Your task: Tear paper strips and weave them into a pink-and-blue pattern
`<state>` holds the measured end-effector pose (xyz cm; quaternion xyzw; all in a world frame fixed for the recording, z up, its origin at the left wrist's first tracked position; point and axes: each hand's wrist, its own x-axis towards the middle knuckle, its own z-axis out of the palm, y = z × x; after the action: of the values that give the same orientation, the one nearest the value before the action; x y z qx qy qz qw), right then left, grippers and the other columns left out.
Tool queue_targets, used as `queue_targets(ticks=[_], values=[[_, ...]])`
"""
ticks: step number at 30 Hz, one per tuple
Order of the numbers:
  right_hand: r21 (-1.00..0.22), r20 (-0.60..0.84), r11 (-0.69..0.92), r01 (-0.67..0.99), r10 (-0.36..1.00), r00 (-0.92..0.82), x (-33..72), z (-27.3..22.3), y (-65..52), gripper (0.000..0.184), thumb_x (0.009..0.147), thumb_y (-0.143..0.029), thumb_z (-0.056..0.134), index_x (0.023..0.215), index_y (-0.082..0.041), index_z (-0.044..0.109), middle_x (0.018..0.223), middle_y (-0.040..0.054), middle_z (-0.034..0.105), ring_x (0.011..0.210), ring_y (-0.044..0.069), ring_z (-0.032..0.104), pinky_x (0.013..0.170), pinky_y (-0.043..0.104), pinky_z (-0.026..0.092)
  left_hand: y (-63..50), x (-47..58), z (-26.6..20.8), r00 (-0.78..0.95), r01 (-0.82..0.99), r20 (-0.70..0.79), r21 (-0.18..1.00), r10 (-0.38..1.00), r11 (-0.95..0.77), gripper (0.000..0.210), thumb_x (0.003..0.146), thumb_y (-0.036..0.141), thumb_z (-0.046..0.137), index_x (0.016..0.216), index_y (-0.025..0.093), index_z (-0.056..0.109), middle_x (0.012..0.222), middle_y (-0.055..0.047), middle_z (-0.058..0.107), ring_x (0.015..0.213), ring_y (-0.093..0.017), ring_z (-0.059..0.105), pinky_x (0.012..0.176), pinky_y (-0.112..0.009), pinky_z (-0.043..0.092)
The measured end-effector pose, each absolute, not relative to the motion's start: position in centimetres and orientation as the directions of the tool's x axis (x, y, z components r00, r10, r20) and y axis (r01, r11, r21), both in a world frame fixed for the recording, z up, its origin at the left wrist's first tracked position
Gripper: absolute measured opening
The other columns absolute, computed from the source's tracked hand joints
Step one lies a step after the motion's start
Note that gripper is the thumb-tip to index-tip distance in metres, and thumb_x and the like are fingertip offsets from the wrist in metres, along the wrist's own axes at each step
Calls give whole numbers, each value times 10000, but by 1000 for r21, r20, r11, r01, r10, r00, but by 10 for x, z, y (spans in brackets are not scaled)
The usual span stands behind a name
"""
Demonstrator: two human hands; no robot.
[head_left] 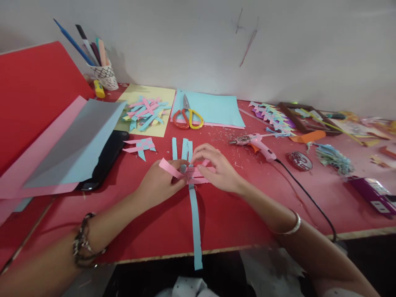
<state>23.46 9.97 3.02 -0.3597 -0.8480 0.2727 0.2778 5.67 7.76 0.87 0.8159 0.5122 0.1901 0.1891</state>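
Observation:
Pink paper strips cross light blue paper strips in a small weave on the red tabletop. One long blue strip hangs down past the table's front edge. My left hand is closed on the weave's left side, where a pink strip end sticks up over the fingers. From the right, my right hand pinches the weave at its upper part, fingers curled over it. The fingers partly hide the crossings. A finished-looking pink and blue woven piece lies to the upper left.
Scissors rest on blue paper behind the hands. A pink glue gun with a black cord lies right. A heap of paper pieces, a phone-like black object and a pen cup are at left.

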Motion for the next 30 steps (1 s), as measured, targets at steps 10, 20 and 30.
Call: queue_targets(ticks=[10, 20, 30], values=[[27, -99, 676, 737, 735, -671, 238, 39, 97, 246, 756, 10, 416, 888, -144, 554, 925, 84, 527, 833, 171, 511, 571, 242, 352, 77, 55, 10, 398, 763, 114, 511, 910, -397, 252, 769, 272, 411, 943, 182, 568, 724, -11, 650, 595, -150, 555, 523, -245, 349], [-170, 212, 710, 684, 704, -678, 220, 33, 90, 177, 861, -148, 381, 953, -157, 532, 939, 74, 583, 893, 160, 514, 670, 247, 398, 78, 56, 8, 447, 703, 160, 546, 880, -456, 205, 793, 299, 390, 732, 176, 541, 593, 5, 577, 520, -131, 488, 531, -252, 333], [-486, 264, 717, 499, 665, -699, 215, 29, 86, 245, 859, -189, 368, 1099, -173, 416, 1066, 87, 518, 984, 154, 494, 823, 303, 429, 80, 57, 6, 418, 726, 209, 508, 884, -463, 242, 795, 323, 410, 612, 182, 482, 509, 18, 491, 484, -127, 445, 542, -252, 342]])
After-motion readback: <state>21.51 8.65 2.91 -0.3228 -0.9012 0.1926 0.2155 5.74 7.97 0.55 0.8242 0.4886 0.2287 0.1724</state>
